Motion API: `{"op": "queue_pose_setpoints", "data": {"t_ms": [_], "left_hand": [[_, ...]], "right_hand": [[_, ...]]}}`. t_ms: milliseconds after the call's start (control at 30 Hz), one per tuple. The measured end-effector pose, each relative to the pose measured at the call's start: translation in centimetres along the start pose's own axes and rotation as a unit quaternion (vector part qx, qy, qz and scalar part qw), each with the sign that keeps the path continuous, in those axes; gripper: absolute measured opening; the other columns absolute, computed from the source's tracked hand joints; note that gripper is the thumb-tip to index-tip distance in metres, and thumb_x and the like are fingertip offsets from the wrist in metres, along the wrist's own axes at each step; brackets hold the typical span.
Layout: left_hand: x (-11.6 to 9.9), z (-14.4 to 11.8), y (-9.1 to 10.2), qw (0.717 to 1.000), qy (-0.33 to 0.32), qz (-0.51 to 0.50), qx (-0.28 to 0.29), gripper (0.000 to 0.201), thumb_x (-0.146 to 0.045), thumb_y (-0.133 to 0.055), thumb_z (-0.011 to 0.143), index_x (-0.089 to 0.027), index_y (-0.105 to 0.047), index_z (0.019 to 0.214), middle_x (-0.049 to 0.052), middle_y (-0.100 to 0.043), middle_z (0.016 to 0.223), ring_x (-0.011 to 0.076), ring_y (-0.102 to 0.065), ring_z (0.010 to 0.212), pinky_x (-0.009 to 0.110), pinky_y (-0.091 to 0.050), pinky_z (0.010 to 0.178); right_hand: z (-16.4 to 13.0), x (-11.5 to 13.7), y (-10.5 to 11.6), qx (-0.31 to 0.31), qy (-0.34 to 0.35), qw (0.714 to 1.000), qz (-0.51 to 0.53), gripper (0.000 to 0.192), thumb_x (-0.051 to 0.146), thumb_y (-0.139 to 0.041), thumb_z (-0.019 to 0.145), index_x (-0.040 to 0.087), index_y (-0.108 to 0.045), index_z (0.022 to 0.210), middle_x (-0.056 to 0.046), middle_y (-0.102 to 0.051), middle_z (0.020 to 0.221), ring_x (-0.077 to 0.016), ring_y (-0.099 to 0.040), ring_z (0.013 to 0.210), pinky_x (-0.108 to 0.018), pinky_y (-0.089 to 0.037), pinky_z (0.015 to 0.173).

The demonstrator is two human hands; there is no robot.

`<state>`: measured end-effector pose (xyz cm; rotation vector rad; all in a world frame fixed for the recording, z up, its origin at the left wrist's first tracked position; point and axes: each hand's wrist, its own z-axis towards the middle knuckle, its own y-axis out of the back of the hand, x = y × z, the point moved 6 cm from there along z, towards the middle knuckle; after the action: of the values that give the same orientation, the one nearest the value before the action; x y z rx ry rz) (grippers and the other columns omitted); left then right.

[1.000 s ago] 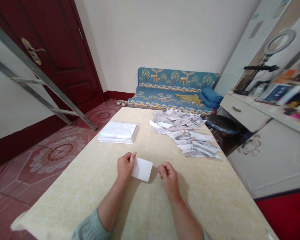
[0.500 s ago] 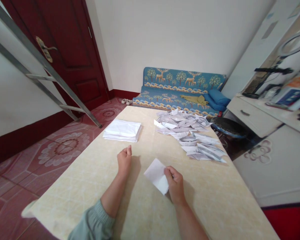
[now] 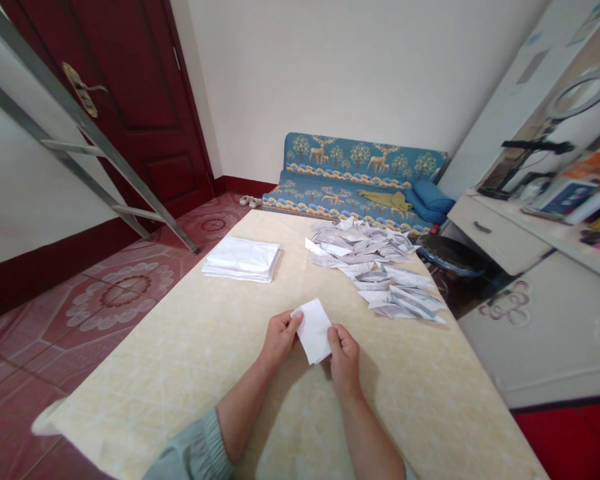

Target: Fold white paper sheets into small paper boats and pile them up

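Observation:
A folded white sheet of paper (image 3: 313, 333) is held between my two hands, a little above the table (image 3: 220, 347). My left hand (image 3: 281, 339) pinches its left edge, thumb on top. On the opposite edge, my right hand (image 3: 345, 353) grips it with the thumb in front and the fingers behind, partly hidden. Beyond my left hand lies a neat stack of white paper (image 3: 241, 259). Farther off to the right, a heap of folded paper pieces (image 3: 365, 241) spreads over the table, pointed at their ends.
A blue patterned sofa (image 3: 330, 180) stands past the table's far edge. To the right are a round black stool (image 3: 451, 255) and a white cabinet (image 3: 555, 327). A metal ladder (image 3: 125, 173) leans at the left, in front of a dark red door (image 3: 145, 87).
My left hand has moved right and taken hold of the paper's left edge. The paper, in my right hand throughout, has been turned more upright and raised slightly.

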<state>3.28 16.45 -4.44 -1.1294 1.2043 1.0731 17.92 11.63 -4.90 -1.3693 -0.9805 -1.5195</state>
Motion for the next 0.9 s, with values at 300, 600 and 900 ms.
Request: {"op": "queue_pose_setpoints", "data": {"t_ms": [300,600,900], "left_hand": [[-0.1,0.6,1.7,0.988,-0.012,-0.136,-0.067,0.034,-0.046,-0.052,0.080,-0.013,-0.060,0.075,-0.004,-0.050,0.054,0.0047,-0.038,0.042,0.018,-0.027,0.042],[-3.3,-0.7,-1.3,0.972,-0.113,-0.151,0.142,0.057,-0.030,-0.076,0.062,-0.021,-0.056,0.115,0.012,-0.051,0.126,0.0244,-0.054,0.105,0.030,-0.046,0.080],[-1.7,-0.2,1.7,0.995,-0.058,-0.048,-0.067,0.022,-0.031,-0.073,0.064,-0.013,-0.061,0.067,-0.001,-0.058,0.060,0.0091,-0.050,0.054,0.020,-0.039,0.052]], "right_hand": [[0.5,-0.9,0.3,-0.008,-0.074,0.982,0.175,0.033,0.049,-0.060,0.073,0.019,-0.049,0.067,0.004,-0.046,0.056,-0.0104,-0.042,0.049,-0.020,-0.033,0.046],[0.0,0.4,-1.0,0.122,-0.090,0.978,0.146,0.030,0.046,-0.058,0.074,0.018,-0.058,0.066,0.001,-0.054,0.058,-0.0135,-0.047,0.052,-0.023,-0.034,0.049],[0.5,0.6,0.0,0.023,-0.010,0.984,0.178,0.052,0.056,-0.032,0.087,0.016,-0.063,0.095,-0.007,-0.066,0.084,-0.0197,-0.058,0.074,-0.030,-0.044,0.064]]}}
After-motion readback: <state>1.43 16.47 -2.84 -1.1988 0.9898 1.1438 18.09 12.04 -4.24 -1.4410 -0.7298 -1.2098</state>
